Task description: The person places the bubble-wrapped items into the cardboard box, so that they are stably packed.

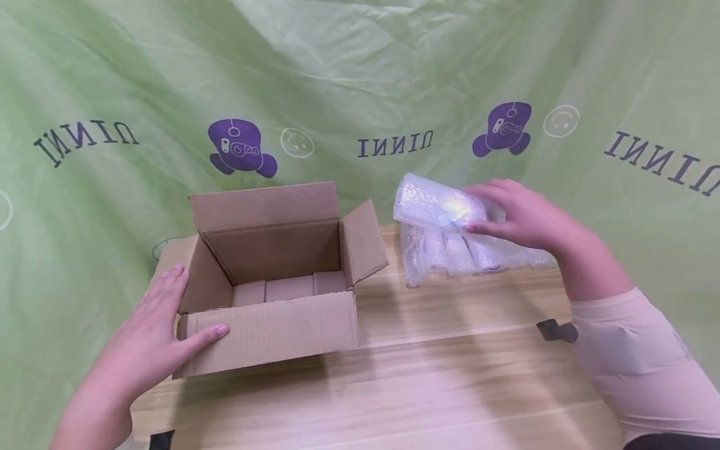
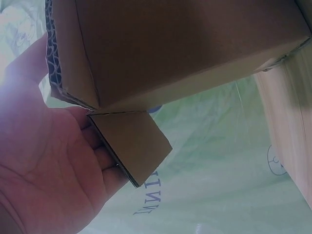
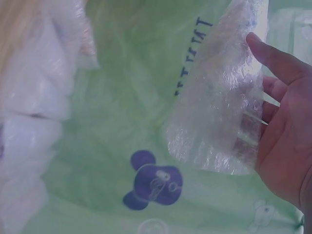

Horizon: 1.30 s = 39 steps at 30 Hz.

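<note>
My left hand [image 1: 143, 337] rests at the near left corner of an open cardboard box [image 1: 270, 250]. Its thumb lies over the front flap [image 1: 281, 334] and its straight fingers lie along the left flap [image 2: 129, 146]. With my right hand [image 1: 517, 209] I grip a bubble-wrapped bundle [image 1: 433, 203] between thumb and fingers, at the back right. Clear, shiny wrap [image 3: 219, 102] covers it, and what is inside is hidden. Just below it, a row of several bubble-wrapped pieces [image 1: 461, 253] lies on the table.
The box's flaps are spread outward, and its bare bottom shows. Wood-grained tabletop [image 1: 394, 387] runs beneath everything. Dark tape pieces [image 1: 557, 330] mark the table at the right and near left. A green printed curtain [image 1: 337, 81] hangs close behind the box.
</note>
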Each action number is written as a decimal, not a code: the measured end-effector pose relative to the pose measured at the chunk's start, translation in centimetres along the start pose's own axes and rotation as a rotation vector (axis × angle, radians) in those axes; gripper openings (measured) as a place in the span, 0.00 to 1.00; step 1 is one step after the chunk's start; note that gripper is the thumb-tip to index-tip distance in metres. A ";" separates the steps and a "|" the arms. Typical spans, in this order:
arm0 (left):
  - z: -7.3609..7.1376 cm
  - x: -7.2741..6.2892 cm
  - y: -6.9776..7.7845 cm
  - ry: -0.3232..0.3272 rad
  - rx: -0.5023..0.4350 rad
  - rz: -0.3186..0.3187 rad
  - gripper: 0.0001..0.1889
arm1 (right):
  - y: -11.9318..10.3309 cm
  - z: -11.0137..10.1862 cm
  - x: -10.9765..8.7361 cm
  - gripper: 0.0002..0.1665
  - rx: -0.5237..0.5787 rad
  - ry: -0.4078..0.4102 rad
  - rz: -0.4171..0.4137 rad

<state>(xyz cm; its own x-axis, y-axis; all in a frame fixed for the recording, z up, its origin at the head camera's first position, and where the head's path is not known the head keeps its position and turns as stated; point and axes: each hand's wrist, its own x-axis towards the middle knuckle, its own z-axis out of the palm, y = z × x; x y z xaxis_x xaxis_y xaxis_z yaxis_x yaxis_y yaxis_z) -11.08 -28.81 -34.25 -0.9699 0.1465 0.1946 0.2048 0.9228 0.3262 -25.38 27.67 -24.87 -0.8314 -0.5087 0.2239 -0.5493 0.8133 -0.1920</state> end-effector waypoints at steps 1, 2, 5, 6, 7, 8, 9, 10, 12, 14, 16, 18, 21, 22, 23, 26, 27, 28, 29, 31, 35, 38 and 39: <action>0.0 0.0 0.0 0.000 0.000 0.002 0.60 | -0.2 -0.2 0.2 0.43 -0.003 0.004 -0.008; 0.0 0.0 0.0 0.000 0.000 0.003 0.60 | -0.5 -0.3 0.5 0.43 -0.005 0.007 -0.015; 0.0 0.0 0.0 0.000 -0.001 0.004 0.60 | -1.2 -0.8 1.2 0.42 -0.005 0.017 -0.038; 0.0 0.0 0.0 0.001 -0.002 0.005 0.60 | -1.5 -1.0 1.4 0.42 -0.004 0.021 -0.047; 0.0 0.0 0.0 0.002 -0.003 0.006 0.60 | -1.8 -1.2 1.6 0.42 -0.004 0.025 -0.055; 0.1 0.0 0.0 0.004 -0.003 0.007 0.60 | -2.2 -1.4 1.9 0.42 -0.002 0.029 -0.065; 0.1 0.0 0.0 0.006 -0.003 0.008 0.60 | -2.5 -1.6 2.1 0.41 -0.003 0.031 -0.073; 0.1 0.0 -0.1 0.007 -0.003 0.008 0.60 | -2.8 -1.7 2.3 0.41 -0.002 0.032 -0.080; 0.1 0.0 -0.1 0.008 -0.003 0.009 0.60 | -3.5 -1.9 2.8 0.41 -0.001 0.033 -0.092; 0.2 0.0 -0.1 0.007 -0.003 0.010 0.60 | -4.1 -2.0 3.2 0.41 0.001 0.031 -0.104; 0.2 0.1 -0.2 0.006 -0.002 0.012 0.60 | -4.8 -2.0 3.7 0.41 0.002 0.028 -0.115; 0.2 0.2 -0.2 0.006 -0.001 0.015 0.60 | -5.4 -2.1 4.3 0.42 0.002 0.026 -0.129; 0.2 0.2 -0.2 0.006 -0.001 0.014 0.60 | -6.6 -2.1 5.1 0.43 0.002 0.017 -0.151; 0.1 0.2 -0.2 0.006 -0.003 0.013 0.60 | -6.9 -2.1 5.4 0.43 0.001 0.013 -0.160; 0.1 0.2 -0.2 0.005 -0.004 0.011 0.60 | -7.3 -2.1 5.6 0.44 0.003 0.008 -0.166; 0.1 0.2 -0.2 0.003 -0.008 0.008 0.60 | -8.5 -2.1 6.4 0.44 0.004 -0.006 -0.192; 0.1 0.2 -0.2 0.003 -0.008 0.008 0.60 | -8.9 -2.0 6.6 0.44 0.003 -0.010 -0.199; 0.1 0.2 -0.3 0.003 -0.007 0.009 0.60 | -9.3 -2.0 6.9 0.44 0.004 -0.013 -0.207; 0.1 0.2 -0.3 0.003 -0.006 0.008 0.60 | -9.7 -2.0 7.1 0.44 0.004 -0.016 -0.216; 0.1 0.3 -0.3 0.004 -0.003 0.010 0.60 | -10.4 -1.8 7.6 0.44 0.000 -0.019 -0.231; 0.1 0.3 -0.3 0.004 -0.005 0.010 0.60 | -11.7 -1.5 8.5 0.44 -0.006 -0.029 -0.256; 0.1 0.4 -0.3 0.003 -0.009 0.009 0.60 | -12.7 -1.1 9.2 0.44 0.002 -0.033 -0.278; 0.2 0.3 -0.3 0.003 -0.010 0.008 0.60 | -13.1 -1.0 9.4 0.44 0.007 -0.032 -0.288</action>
<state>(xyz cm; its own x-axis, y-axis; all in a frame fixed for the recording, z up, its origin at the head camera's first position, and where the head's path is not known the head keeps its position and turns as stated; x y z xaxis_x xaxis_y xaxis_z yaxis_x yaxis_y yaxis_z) -11.49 -28.99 -34.45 -0.9678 0.1529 0.1999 0.2140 0.9179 0.3341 -25.91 12.57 -19.27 -0.6429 -0.7274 0.2400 -0.7638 0.6319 -0.1312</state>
